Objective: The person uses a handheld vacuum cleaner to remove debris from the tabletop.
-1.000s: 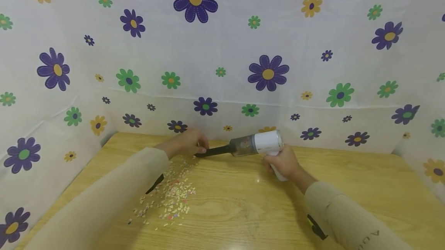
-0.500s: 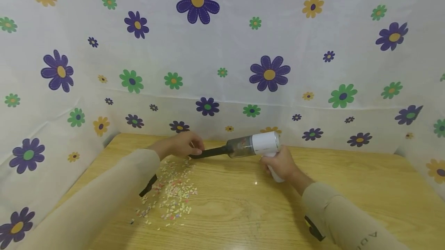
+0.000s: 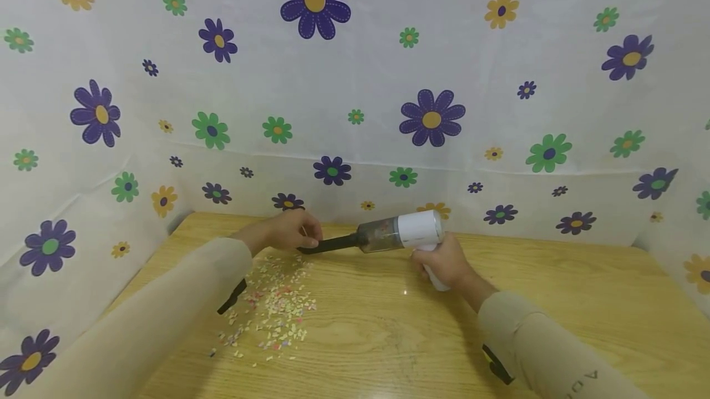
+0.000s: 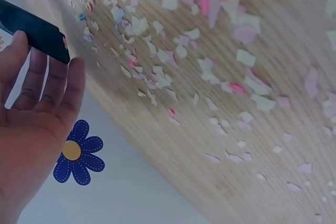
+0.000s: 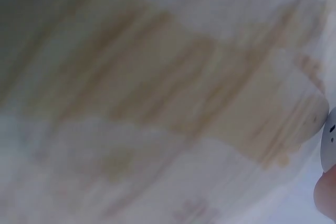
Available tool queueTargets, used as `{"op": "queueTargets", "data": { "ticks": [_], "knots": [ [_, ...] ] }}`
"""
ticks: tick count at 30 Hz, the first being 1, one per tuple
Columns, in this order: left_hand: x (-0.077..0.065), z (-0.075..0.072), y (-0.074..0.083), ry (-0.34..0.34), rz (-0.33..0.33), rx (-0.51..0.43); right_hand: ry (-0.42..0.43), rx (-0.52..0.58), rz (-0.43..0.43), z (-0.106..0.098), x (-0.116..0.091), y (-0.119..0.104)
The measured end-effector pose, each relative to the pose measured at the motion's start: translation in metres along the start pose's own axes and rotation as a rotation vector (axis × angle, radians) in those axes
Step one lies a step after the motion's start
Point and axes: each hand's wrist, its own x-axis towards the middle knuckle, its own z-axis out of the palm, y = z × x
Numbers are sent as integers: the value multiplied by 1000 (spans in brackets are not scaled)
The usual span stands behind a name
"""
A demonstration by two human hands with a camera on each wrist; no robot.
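Hands well apart on one handheld vacuum (image 3: 420, 228): my right hand (image 3: 448, 261) wraps round its white handle (image 3: 439, 280), while my left hand (image 3: 289, 229) pinches the tip of its black nozzle (image 3: 336, 243) between thumb and fingers. I hold the vacuum nearly level near the far edge of the wooden table (image 3: 360, 353), its nozzle toward my left; whether the tip touches the wood I cannot tell. Small paper scraps (image 3: 284, 305), mostly pale with some pink, lie scattered just beside my left hand and nearer to me. Behind the table hangs a white cloth (image 3: 355, 78) printed with flowers.
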Motion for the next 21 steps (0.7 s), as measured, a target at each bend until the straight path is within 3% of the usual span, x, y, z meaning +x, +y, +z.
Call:
{"op": "queueTargets", "data": {
  "ticks": [9,21],
  "knots": [
    [-4,-1,-5,10,-25,25,10,-29,25,9,4,-2],
    [-9,0,-14,74,10,111,19,-41,-12,20,10,-6]
  ]
}}
